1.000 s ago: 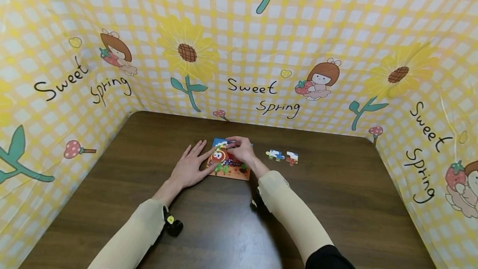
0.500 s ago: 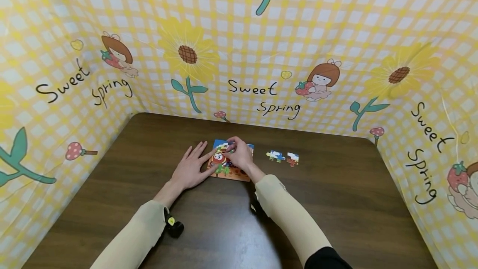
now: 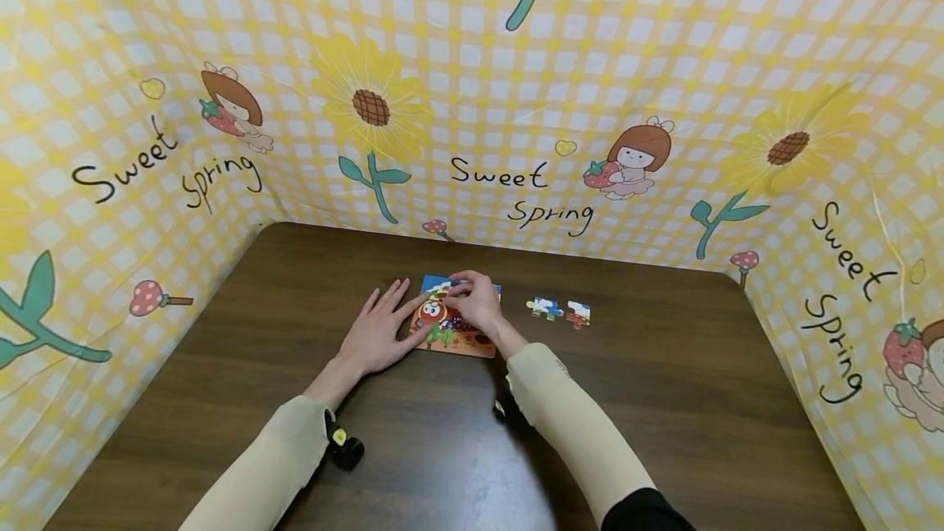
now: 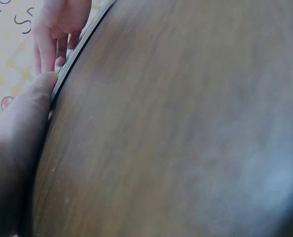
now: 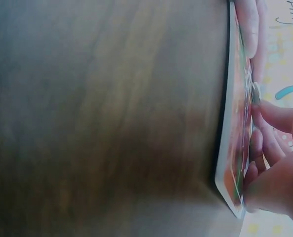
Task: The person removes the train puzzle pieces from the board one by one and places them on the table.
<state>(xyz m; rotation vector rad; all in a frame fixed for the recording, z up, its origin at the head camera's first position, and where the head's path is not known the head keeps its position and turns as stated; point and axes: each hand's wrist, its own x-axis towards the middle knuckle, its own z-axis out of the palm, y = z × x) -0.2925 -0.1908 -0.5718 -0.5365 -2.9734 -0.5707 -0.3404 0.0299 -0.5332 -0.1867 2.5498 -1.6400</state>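
A small jigsaw puzzle (image 3: 460, 342) lies on the dark wooden table, its tray bordered in blue and orange with a round red cartoon face on the left. My left hand (image 3: 378, 336) lies spread flat on the left, thumb and index finger touching the puzzle's left side. Over the puzzle's upper middle, my right hand (image 3: 475, 301) pinches a puzzle piece (image 5: 256, 93), seen edge-on in the right wrist view. Part of the picture is hidden beneath that hand. In the left wrist view, the left thumb (image 4: 40, 91) presses along the tray's edge.
Two loose puzzle pieces, a blue one (image 3: 545, 308) and a red and white one (image 3: 578, 315), lie right of the puzzle. Yellow checked cloth (image 3: 472, 105) walls in the table's back and sides. A black wrist camera (image 3: 345, 451) hangs under the left sleeve.
The right hand shifts and turns slightly over the puzzle, with its fingers staying near the upper middle. The left hand and the loose pieces stay put.
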